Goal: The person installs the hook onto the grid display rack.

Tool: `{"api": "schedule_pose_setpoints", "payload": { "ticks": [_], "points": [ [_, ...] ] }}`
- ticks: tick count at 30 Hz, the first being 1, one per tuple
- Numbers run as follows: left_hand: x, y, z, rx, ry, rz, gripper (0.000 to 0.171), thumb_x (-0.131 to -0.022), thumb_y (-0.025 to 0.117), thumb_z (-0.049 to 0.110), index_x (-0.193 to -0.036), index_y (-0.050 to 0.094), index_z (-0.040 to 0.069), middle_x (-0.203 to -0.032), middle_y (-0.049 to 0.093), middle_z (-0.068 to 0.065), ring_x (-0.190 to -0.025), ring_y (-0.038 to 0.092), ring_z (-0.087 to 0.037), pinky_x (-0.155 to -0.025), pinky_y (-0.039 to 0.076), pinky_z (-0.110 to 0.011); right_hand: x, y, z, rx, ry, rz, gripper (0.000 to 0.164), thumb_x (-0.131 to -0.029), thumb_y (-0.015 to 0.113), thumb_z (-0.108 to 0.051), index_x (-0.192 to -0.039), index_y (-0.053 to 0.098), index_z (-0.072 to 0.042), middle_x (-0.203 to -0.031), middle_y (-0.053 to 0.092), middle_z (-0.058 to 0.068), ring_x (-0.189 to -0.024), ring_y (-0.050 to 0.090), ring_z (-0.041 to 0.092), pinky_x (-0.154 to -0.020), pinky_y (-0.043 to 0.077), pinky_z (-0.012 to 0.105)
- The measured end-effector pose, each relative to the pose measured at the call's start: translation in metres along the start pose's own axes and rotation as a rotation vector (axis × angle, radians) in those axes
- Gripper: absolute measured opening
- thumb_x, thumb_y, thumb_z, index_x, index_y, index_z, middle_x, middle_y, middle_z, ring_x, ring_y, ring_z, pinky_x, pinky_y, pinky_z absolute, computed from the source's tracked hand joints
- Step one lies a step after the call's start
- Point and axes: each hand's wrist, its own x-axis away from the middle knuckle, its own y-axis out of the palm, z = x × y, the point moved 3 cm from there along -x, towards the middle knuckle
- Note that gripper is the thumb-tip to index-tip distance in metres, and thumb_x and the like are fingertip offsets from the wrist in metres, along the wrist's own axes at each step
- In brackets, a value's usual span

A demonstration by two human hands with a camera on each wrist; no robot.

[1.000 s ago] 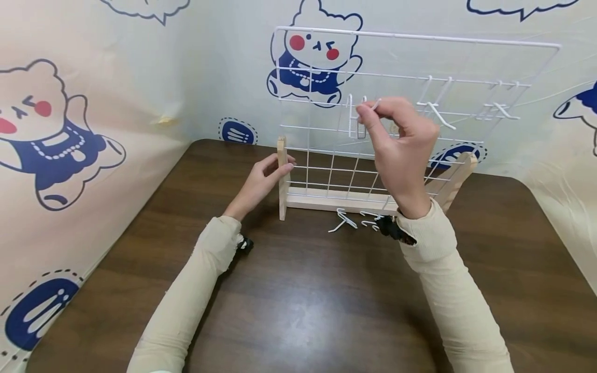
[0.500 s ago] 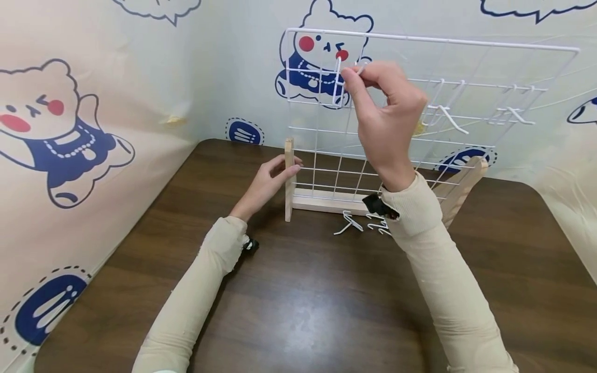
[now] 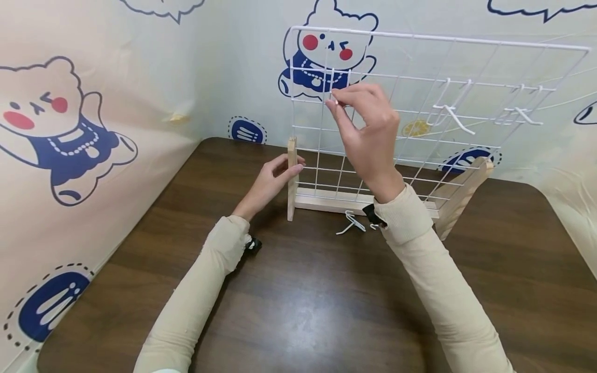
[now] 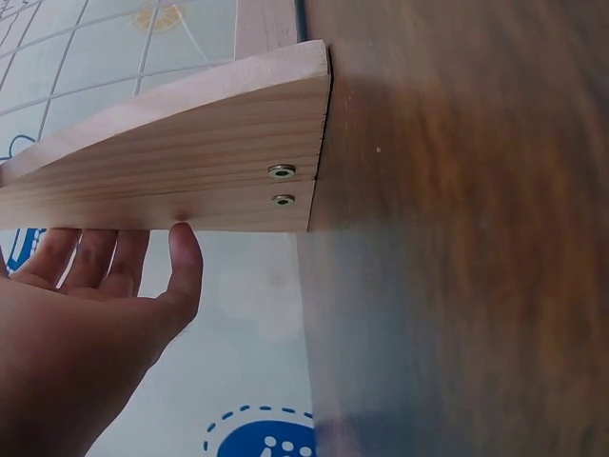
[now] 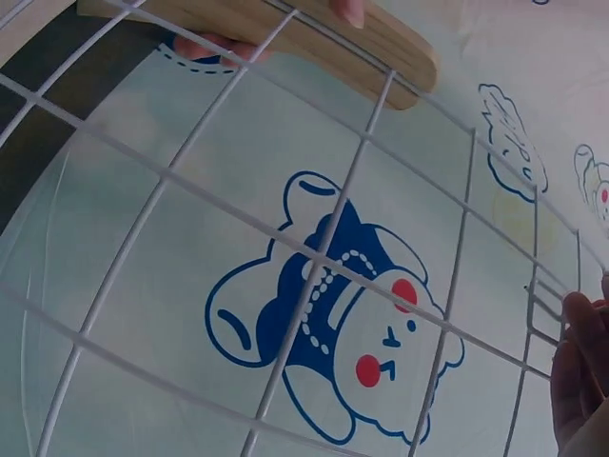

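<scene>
Brown table (image 3: 298, 300), white wire grid (image 3: 412, 111), right hand (image 3: 368, 132) pinching a white hook (image 3: 332, 80), left hand (image 3: 268, 180) gripping the wooden side post (image 3: 292, 181)

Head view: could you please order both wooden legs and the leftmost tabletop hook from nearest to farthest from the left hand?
1. Left wooden leg, at the left hand.
2. Leftmost tabletop hook, to its right.
3. Right wooden leg, farthest right.

Bench (image 3: 298, 274): dark brown, wood-grained, rounded far corners. Directly on it: pale wooden stand (image 3: 331, 202) carrying white wire grid (image 3: 438, 38); loose white hook (image 3: 352, 223) just in front, another beside it, partly hidden.
</scene>
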Motion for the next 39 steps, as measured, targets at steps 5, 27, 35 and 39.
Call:
{"api": "schedule_pose_setpoints", "payload": {
  "ticks": [5, 27, 35, 39],
  "points": [
    [0.000, 0.000, 0.000, 0.008, 0.008, 0.000, 0.035, -0.102, 0.057, 0.020, -0.129, 0.058, -0.002, -0.127, 0.061, -0.015, -0.114, 0.057, -0.021, -0.103, 0.045, -0.044, 0.005, -0.005, -0.002, 0.045, -0.040, -0.079, 0.021, -0.094, 0.069, -0.007, -0.111, 0.074, 0.003, -0.101, 0.074, 0.014, -0.102, 0.062, 0.026, -0.094, 0.049, 0.031],
    [0.000, 0.000, 0.000, 0.002, -0.013, 0.002, 0.039, -0.102, 0.058, 0.026, -0.130, 0.057, -0.001, -0.128, 0.060, -0.013, -0.114, 0.055, -0.023, -0.102, 0.045, -0.048, 0.065, -0.055, 0.009, -0.079, 0.107, -0.258, 0.016, -0.095, 0.062, 0.000, -0.102, 0.076, 0.000, -0.100, 0.075, 0.008, -0.091, 0.070, 0.019, -0.085, 0.052, 0.023],
    [0.000, 0.001, 0.000, 0.002, -0.016, -0.002, 0.036, -0.102, 0.056, 0.025, -0.130, 0.058, 0.001, -0.130, 0.060, -0.014, -0.117, 0.055, -0.024, -0.104, 0.043, -0.049, 0.077, -0.067, 0.008, -0.071, 0.106, -0.318, 0.018, -0.090, 0.066, 0.005, -0.103, 0.076, -0.002, -0.098, 0.075, 0.006, -0.091, 0.068, 0.018, -0.085, 0.049, 0.021],
    [-0.001, 0.002, 0.000, 0.004, -0.010, -0.003, 0.034, -0.102, 0.056, 0.024, -0.129, 0.059, 0.003, -0.130, 0.060, -0.015, -0.117, 0.056, -0.024, -0.104, 0.043, -0.049, 0.084, -0.074, 0.010, -0.060, 0.145, -0.346, 0.021, -0.088, 0.067, 0.007, -0.103, 0.076, -0.005, -0.098, 0.075, 0.004, -0.087, 0.066, 0.017, -0.080, 0.047, 0.019]
  ]
}}
